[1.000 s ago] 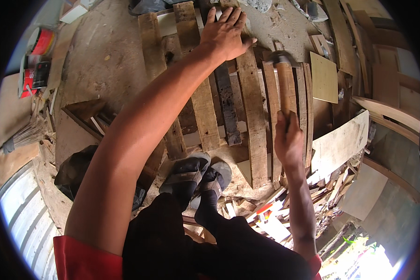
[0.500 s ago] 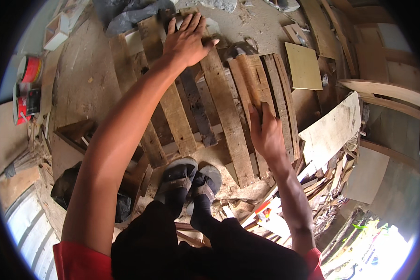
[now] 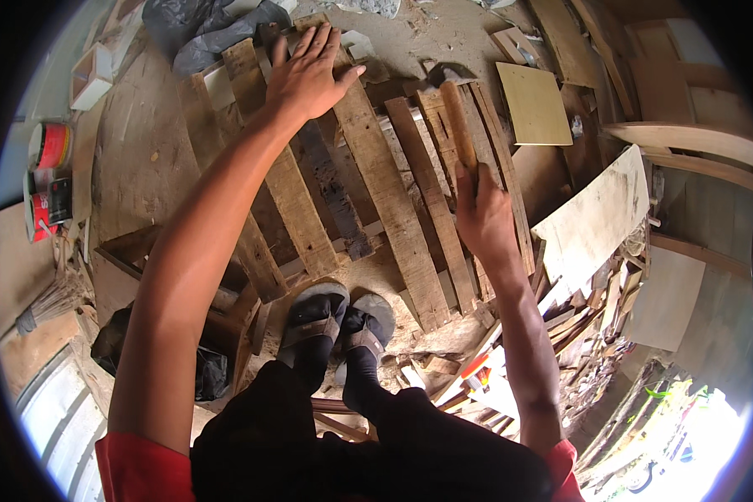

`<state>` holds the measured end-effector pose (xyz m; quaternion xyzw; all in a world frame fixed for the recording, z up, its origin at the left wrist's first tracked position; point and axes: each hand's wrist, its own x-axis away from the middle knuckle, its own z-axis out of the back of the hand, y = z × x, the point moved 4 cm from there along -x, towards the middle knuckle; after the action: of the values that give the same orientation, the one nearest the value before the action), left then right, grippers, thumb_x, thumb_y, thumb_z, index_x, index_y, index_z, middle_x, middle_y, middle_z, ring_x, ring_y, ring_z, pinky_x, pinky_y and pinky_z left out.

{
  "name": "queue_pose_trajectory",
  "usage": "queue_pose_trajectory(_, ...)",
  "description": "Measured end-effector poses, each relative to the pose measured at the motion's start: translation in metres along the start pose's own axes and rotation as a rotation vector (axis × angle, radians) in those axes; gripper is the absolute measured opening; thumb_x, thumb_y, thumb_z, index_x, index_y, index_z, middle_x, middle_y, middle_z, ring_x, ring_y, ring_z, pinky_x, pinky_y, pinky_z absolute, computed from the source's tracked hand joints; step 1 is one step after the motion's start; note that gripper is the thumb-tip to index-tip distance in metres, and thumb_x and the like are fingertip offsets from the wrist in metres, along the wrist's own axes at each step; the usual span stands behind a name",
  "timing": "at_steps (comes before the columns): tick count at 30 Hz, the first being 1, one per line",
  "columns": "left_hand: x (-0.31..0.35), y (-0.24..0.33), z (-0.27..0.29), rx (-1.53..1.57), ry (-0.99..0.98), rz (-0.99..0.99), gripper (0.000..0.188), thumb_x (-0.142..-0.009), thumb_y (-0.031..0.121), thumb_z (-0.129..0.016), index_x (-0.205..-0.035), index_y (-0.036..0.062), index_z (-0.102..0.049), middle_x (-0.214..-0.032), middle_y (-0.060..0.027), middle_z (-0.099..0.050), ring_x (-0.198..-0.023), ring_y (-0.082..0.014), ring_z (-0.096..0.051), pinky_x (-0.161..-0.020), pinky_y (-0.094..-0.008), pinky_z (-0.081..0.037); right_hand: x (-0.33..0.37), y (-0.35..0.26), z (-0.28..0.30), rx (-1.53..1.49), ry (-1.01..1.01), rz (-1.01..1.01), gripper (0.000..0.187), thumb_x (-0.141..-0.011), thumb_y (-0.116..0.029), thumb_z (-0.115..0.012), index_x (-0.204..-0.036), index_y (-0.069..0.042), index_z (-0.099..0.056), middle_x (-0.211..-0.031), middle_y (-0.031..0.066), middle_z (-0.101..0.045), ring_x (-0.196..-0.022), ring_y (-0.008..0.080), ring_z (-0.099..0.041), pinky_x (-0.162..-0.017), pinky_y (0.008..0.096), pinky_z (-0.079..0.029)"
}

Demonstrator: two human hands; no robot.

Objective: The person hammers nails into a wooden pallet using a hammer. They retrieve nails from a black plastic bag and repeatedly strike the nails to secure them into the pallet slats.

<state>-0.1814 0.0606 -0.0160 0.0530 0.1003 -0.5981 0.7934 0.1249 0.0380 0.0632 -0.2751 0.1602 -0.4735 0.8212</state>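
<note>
A wooden pallet (image 3: pixel 393 197) of rough, worn slats lies on the ground in front of my feet. My left hand (image 3: pixel 305 79) rests on the far end of the slats, its fingers stretched out and holding nothing. In my right hand (image 3: pixel 487 219), closed fingers grip the wooden handle of a hammer (image 3: pixel 460 125). The hammer's dark head is at the far end of the right-hand slats; whether it touches them I cannot tell. One narrow slat (image 3: pixel 431 192), left of the hammer, has gaps on both sides. A darker, blackened slat (image 3: pixel 335 188) lies in the middle.
Scrap wood (image 3: pixel 577 322) is piled at the right beside a pale board (image 3: pixel 594 217). A yellowish square panel (image 3: pixel 534 105) lies beyond the pallet. Red cans (image 3: pixel 50 146) and a brush-like bundle (image 3: pixel 54 305) are at the left, a grey plastic bag (image 3: pixel 226 38) at the far left.
The hammer and right hand have shifted toward the right side of the pallet. A wider gap shows between the narrow slat and the one to its right. My left hand stays on the slats.
</note>
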Motion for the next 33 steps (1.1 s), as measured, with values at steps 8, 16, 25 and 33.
queue_pose_trajectory(8, -0.005, 0.002, 0.004, -0.025, -0.067, 0.006, 0.079, -0.098, 0.068, -0.029, -0.157, 0.0151, -0.024, -0.163, -0.0039, -0.023, -0.151, -0.0198, -0.02, -0.123, -0.0512, -0.011, -0.009, 0.005, 0.013, 0.022, -0.012, 0.022, 0.027, -0.104, -0.022, -0.05, -0.092, 0.002, -0.046, -0.064, 0.0268, -0.06, -0.057, 0.0441, -0.064, -0.045, 0.0511, -0.044)
queue_pose_trajectory(16, -0.004, 0.005, 0.0, 0.006, -0.004, -0.008, 0.08, -0.097, 0.068, -0.033, -0.155, 0.0128, -0.029, -0.162, -0.0061, -0.027, -0.149, -0.0215, -0.024, -0.121, -0.0532, -0.015, 0.009, 0.016, -0.003, 0.003, 0.004, -0.042, 0.018, -0.102, -0.015, -0.051, -0.1, 0.001, -0.043, -0.062, 0.0289, -0.059, -0.055, 0.0463, -0.063, -0.043, 0.0521, -0.043)
queue_pose_trajectory(25, -0.005, 0.007, 0.004, -0.02, -0.115, 0.013, 0.079, -0.098, 0.067, -0.029, -0.157, 0.015, -0.023, -0.163, -0.0043, -0.023, -0.151, -0.0199, -0.019, -0.123, -0.0523, -0.011, 0.005, 0.009, 0.0, 0.032, -0.022, -0.08, 0.022, -0.102, -0.018, -0.052, -0.104, 0.002, -0.044, -0.061, 0.0269, -0.057, -0.051, 0.0471, -0.059, -0.042, 0.0516, -0.046)
queue_pose_trajectory(33, -0.003, 0.004, 0.008, -0.013, -0.12, -0.005, 0.078, -0.099, 0.065, -0.031, -0.156, 0.0121, -0.026, -0.163, -0.0064, -0.023, -0.15, -0.0215, -0.02, -0.122, -0.0519, -0.012, -0.001, -0.003, 0.019, -0.12, 0.12, -0.127, 0.022, -0.103, -0.019, -0.052, -0.097, 0.002, -0.047, -0.065, 0.0252, -0.06, -0.054, 0.041, -0.063, -0.046, 0.0482, -0.045)
